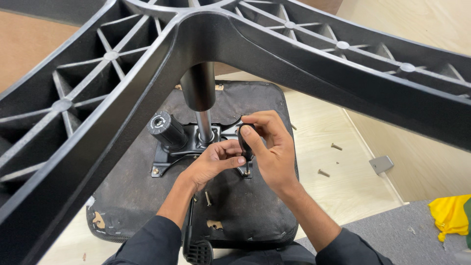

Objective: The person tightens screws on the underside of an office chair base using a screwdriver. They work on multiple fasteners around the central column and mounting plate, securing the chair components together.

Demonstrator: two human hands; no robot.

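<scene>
A person is working on an upturned office chair lying on a wooden floor. Nearest, a loose screw [208, 198] is lying on the seat underside [127, 196]. The right hand [272, 147] is closing around a black screwdriver handle [247, 142], tip down on a corner bolt (partly hidden). The left hand [216, 162] is curling half-shut, fingertips steadying the shaft. They appear to be turning a bolt in the metal mounting plate [169, 154]; next calls for steady downward pressure. Overhead, the black star base [294, 54] is looming.
</scene>
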